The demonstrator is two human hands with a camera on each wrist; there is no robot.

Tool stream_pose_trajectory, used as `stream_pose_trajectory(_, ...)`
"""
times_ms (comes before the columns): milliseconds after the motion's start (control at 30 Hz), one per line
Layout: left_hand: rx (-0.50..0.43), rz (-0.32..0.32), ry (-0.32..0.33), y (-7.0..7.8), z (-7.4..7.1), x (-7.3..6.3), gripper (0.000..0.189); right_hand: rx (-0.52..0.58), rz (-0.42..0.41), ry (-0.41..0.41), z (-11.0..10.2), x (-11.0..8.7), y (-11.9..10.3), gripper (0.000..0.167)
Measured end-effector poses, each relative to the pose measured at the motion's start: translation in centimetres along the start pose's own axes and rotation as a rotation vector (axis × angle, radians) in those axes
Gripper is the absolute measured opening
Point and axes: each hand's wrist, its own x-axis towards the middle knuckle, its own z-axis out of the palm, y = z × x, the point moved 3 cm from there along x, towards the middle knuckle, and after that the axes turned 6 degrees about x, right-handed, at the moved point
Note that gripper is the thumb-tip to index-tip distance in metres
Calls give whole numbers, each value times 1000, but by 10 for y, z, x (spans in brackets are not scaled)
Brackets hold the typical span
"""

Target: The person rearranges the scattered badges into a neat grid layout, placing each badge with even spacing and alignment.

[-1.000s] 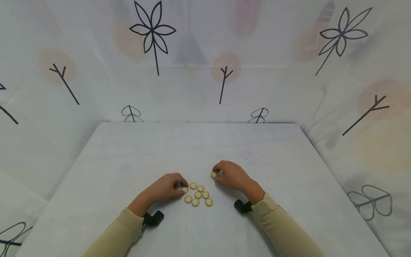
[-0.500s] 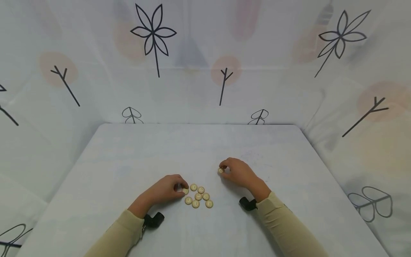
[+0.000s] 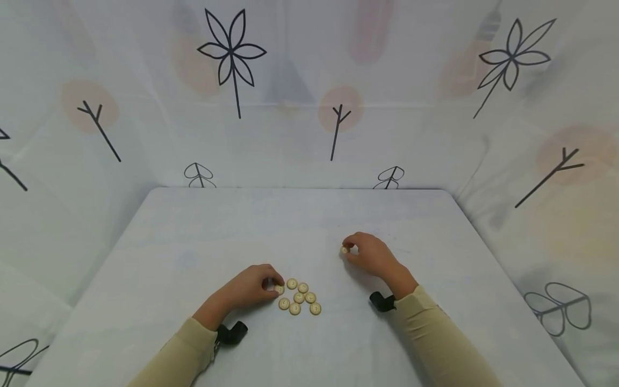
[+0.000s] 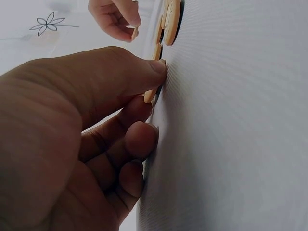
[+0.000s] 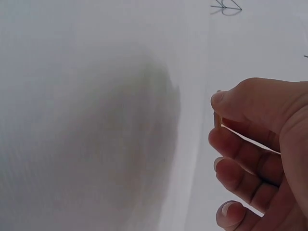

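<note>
Several cream-coloured round wooden buttons (image 3: 299, 298) lie in a loose cluster on the white table (image 3: 193, 231). At the cluster's left side, my left hand (image 3: 249, 286) pinches one button (image 3: 279, 289) between thumb and finger, low at the table surface. The left wrist view shows that button's edge (image 4: 148, 96) under the thumb. Farther back and to the right, my right hand (image 3: 374, 258) holds another button (image 3: 345, 250) by thumb and fingertip. In the right wrist view this button (image 5: 218, 120) is edge-on, raised off the table, with a shadow beside it.
Behind the table and along its sides hangs a pale cloth (image 3: 290, 134) printed with flowers and twigs. Black wrist devices (image 3: 232, 333) sit under both cuffs. The table's back edge (image 3: 300, 188) runs well beyond the hands.
My right hand has moved to the right and away from me with its button, away from the cluster. The left hand keeps its pinch in the same place. The head view has tilted slightly up.
</note>
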Motion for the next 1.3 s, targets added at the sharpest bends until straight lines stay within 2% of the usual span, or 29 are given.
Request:
stream_pose_trajectory(500,-7,-22,-5,0,0,0,18,-13,32,37,-20,4,20,24)
stream_pose_trajectory(833,-45,-42,-20,1,-1,-1,16,-2,108,57,-25,9,37,27)
stream_pose_trajectory(1300,-14,-21,-11,3,-1,-2,16,9,195,95,-35,9,57,30)
